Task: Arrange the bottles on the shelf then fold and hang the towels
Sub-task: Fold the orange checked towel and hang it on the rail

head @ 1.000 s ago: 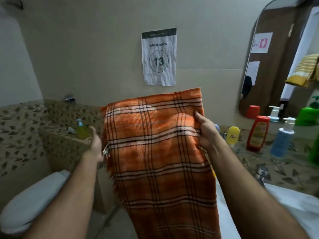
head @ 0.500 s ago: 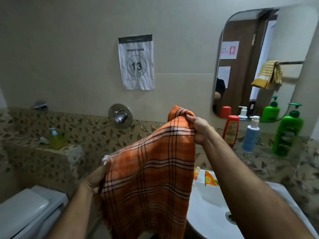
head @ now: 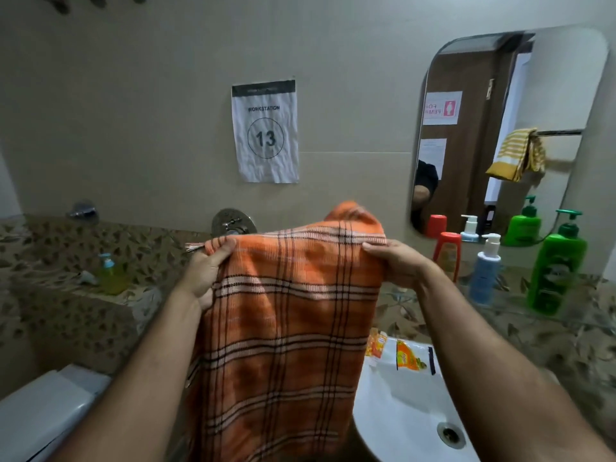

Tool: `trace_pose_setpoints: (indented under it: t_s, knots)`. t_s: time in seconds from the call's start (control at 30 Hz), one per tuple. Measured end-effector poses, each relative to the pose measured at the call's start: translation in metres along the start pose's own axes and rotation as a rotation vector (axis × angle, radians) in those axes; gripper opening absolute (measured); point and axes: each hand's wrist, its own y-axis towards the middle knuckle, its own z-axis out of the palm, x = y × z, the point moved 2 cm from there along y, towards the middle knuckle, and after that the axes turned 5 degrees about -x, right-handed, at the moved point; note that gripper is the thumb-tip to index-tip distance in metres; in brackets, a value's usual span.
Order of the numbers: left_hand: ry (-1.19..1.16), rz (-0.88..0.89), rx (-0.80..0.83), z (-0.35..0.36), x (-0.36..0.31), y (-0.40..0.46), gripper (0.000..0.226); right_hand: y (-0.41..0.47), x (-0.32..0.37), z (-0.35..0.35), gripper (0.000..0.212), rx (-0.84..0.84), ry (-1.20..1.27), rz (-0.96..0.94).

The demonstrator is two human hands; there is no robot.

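An orange plaid towel (head: 286,328) hangs in front of me, held up by its top edge. My left hand (head: 205,271) grips the top left corner and my right hand (head: 396,261) grips the top right, where the cloth bunches into a hump. On the glass shelf (head: 566,323) at the right stand a red bottle (head: 448,253), a blue pump bottle (head: 483,271) and a green pump bottle (head: 556,275). In the mirror (head: 563,88) a yellow striped towel (head: 515,155) shows hanging on a rail.
A white sink (head: 406,411) with two sachets (head: 393,351) on its rim sits below the shelf. A toilet tank (head: 43,411) is at the lower left. On the tiled ledge (head: 50,255) stands a small yellow bottle (head: 110,275). A wall valve (head: 233,221) is behind the towel.
My left hand rose from the towel's lower left edge to the top edge, level with my right hand. The towel now hangs straight between both hands. The view shifted left and down.
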Motion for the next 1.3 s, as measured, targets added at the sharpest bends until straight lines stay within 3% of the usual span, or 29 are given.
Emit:
trace_pose_setpoints:
  t_s: [0.17, 0.37, 0.53, 0.6, 0.67, 0.77, 0.83, 0.93, 1.0, 1.07, 1.13, 1.2, 1.3]
  knots:
    - [0.039, -0.095, -0.057, -0.015, 0.017, -0.007, 0.014, 0.009, -0.032, 0.005, 0.038, -0.060, -0.041, 0.100]
    - [0.055, -0.067, -0.056, -0.021, 0.001, -0.006, 0.016, 0.010, -0.021, 0.006, 0.053, 0.016, 0.087, 0.033]
    - [0.087, -0.090, -0.082, -0.027, 0.008, -0.012, 0.013, 0.013, -0.054, 0.018, 0.027, -0.019, -0.006, 0.154]
    - [0.078, -0.102, -0.098, -0.030, 0.008, -0.013, 0.015, 0.015, -0.049, 0.017, 0.021, -0.021, 0.069, 0.144]
    - [0.057, -0.092, -0.112, -0.031, 0.004, -0.012, 0.016, 0.016, -0.045, 0.014, 0.026, 0.023, 0.106, 0.102]
    - [0.045, -0.069, -0.137, -0.032, -0.002, -0.010, 0.015, 0.012, -0.063, 0.018, 0.052, 0.156, -0.108, 0.170]
    - [0.063, -0.078, -0.146, -0.034, -0.002, -0.011, 0.015, 0.012, -0.074, 0.024, 0.047, 0.161, -0.140, 0.205]
    - [0.048, -0.061, -0.197, -0.044, -0.001, -0.010, 0.014, 0.016, -0.075, 0.029, 0.030, 0.134, 0.079, 0.108]
    - [0.019, -0.048, -0.205, -0.050, -0.004, -0.009, 0.021, 0.016, -0.076, 0.031, 0.037, 0.190, 0.211, 0.057]
    - [0.023, -0.043, -0.200, -0.053, -0.005, -0.009, 0.025, 0.013, -0.084, 0.037, 0.048, 0.267, 0.123, 0.084]
    - [0.038, -0.048, -0.194, -0.058, -0.005, -0.010, 0.018, 0.013, -0.089, 0.043, 0.042, 0.267, 0.011, 0.106]
    - [-0.003, -0.053, -0.128, -0.072, -0.001, -0.011, 0.026, 0.014, -0.085, 0.051, 0.028, 0.177, 0.073, 0.085]
    - [-0.008, -0.133, 0.056, -0.100, 0.010, -0.021, 0.067, 0.016, -0.068, 0.067, 0.016, -0.011, 0.221, 0.033]
